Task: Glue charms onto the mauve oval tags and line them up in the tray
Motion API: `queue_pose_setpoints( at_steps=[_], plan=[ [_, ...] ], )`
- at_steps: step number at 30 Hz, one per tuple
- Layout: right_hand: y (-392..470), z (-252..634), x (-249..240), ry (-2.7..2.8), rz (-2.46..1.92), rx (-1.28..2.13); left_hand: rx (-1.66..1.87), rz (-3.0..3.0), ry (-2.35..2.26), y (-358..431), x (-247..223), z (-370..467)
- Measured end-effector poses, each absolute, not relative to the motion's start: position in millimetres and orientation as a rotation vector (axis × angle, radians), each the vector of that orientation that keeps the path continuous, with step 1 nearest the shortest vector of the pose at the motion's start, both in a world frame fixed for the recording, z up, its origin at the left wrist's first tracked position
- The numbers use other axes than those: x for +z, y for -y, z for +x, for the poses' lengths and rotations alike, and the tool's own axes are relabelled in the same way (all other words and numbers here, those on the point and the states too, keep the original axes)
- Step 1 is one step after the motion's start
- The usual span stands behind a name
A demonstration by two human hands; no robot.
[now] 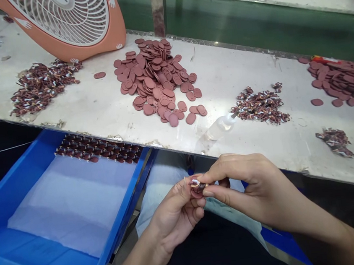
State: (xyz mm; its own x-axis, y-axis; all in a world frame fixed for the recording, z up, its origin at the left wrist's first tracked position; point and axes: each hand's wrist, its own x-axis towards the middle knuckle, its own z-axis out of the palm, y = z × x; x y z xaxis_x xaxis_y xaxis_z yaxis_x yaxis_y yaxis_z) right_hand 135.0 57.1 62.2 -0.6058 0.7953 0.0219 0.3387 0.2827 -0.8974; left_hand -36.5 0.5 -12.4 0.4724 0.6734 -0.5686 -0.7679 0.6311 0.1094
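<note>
Low in front of the table's edge, my left hand point(174, 213) grips a reddish-brown oval disc point(197, 195) between thumb and fingers. My right hand point(251, 181) meets it from the right, thumb and forefinger pinching a small painted figure point(198, 184) in dark brown, white and yellow. The figure lies against the disc's face; whether the two are joined I cannot tell. A small clear squeeze bottle point(219, 129) lies on the table beyond my hands, its tip toward a heap of similar figures point(261, 106). The big pile of oval discs point(159, 79) is farther back.
On the left, a blue tray point(122, 216) holds a white sheet point(67, 203) and rows of figures on discs point(98, 149). An orange fan point(118, 25) stands behind a figure heap point(42, 87). More discs point(345, 83) and a smaller figure cluster point(336, 142) lie right.
</note>
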Motion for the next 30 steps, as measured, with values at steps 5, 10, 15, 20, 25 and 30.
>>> queue_pose_setpoints(
  at_steps=[5, 10, 15, 20, 25, 30],
  plan=[
    [-57.9, 133.1, 60.0, 2.108, -1.0, 1.263, 0.891, -0.165, -0.61, -0.6, -11.9, -37.6],
    [-59.1, 127.1, 56.7, 2.131, -0.917, 1.073, 0.926, -0.079, -0.575, -5.1, -15.3, -38.7],
    [-60.3, 112.8, 42.5, 2.16, -0.841, 0.621, 1.102, 0.043, -0.737, -5.4, -14.7, -42.5],
    [-61.4, 93.3, 21.6, 2.25, -0.651, 0.173, 1.412, 0.23, -1.032, -1.5, -6.0, -45.2],
    [-62.6, 75.7, 9.7, 2.243, -0.528, 0.092, 1.487, 0.233, -1.133, -3.4, -5.2, -52.4],
    [-66.7, 62.2, -0.8, 2.231, -0.463, 0.092, 1.557, 0.255, -1.209, -0.1, -10.6, -63.5]
  ],
)
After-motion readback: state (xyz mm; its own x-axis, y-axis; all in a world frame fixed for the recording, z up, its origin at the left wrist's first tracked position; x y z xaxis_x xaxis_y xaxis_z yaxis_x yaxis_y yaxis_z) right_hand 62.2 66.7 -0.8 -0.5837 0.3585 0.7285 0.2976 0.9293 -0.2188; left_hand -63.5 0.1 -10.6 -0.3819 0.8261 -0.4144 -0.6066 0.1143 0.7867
